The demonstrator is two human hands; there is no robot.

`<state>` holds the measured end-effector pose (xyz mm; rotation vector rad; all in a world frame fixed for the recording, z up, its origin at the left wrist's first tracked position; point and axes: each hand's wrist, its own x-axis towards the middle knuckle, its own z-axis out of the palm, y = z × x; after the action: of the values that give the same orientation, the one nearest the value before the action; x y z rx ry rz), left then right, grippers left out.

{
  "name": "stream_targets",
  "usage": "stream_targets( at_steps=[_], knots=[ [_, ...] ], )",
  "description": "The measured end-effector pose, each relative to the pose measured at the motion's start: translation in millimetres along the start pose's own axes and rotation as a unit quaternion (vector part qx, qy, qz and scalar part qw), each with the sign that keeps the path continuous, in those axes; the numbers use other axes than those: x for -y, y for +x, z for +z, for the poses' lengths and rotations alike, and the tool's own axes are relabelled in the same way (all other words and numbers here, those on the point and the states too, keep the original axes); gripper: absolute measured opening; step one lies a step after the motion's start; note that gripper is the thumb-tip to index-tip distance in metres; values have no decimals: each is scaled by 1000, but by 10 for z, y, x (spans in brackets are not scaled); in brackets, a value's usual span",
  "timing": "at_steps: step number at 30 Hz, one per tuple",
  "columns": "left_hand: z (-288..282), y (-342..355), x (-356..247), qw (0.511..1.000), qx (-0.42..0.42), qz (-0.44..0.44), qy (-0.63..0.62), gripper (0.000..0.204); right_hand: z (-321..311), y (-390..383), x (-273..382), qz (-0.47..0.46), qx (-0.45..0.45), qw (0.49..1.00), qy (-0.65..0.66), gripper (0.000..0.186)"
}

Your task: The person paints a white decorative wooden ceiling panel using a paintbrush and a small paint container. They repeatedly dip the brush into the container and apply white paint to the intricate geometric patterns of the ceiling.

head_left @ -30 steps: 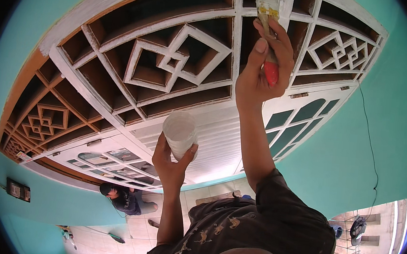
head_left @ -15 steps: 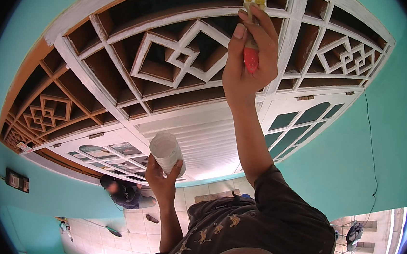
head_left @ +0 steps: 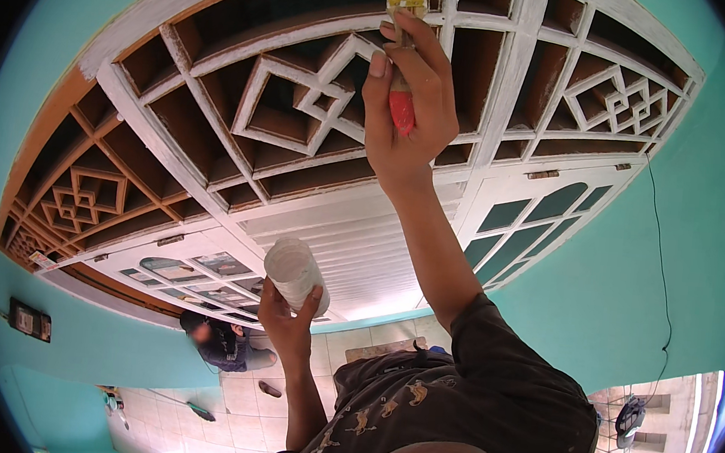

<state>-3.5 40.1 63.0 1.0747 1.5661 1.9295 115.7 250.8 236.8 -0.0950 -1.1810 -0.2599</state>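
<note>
My right hand (head_left: 411, 140) is raised overhead and shut on a paintbrush (head_left: 401, 111) with a red handle. Its white-loaded bristles touch the upper part of a wooden lattice transom (head_left: 287, 108), brown wood partly coated white. My left hand (head_left: 284, 330) is lower, at chest height. It grips a white paint-smeared cup (head_left: 295, 272) from below and holds it tilted, apart from the lattice.
White double doors with glass panes (head_left: 518, 223) stand below the lattice, set in a teal wall (head_left: 633, 285). Another person (head_left: 223, 344) crouches on the tiled floor (head_left: 235, 397) near the doors. A thin cable (head_left: 664, 253) runs down the wall and a socket box (head_left: 30, 320) sits low left.
My right hand and the brush have shifted left along the top of the lattice, off the vertical white bar. My left hand has dropped slightly with the cup.
</note>
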Motion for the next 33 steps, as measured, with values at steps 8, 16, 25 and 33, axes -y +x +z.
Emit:
stream_targets(
  at_steps=[8, 16, 25, 33],
  knots=[
    [-67, -37, 3, 1000, -7, -13, -4, 54, 128, -39, 79, -4, 6, 1000, 16, 23],
    [-147, -77, 39, 1000, -24, -5, -3, 54, 235, -65, 155, -5, 7, 999, 38, 25],
    [-191, -88, 42, 1000, -30, -4, 1, 54, 351, -51, 231, 9, -3, 996, 89, 23],
    [-198, -87, 52, 999, -35, -6, 6, 54, 161, -80, 280, 28, -15, 995, 99, 20]
  ],
)
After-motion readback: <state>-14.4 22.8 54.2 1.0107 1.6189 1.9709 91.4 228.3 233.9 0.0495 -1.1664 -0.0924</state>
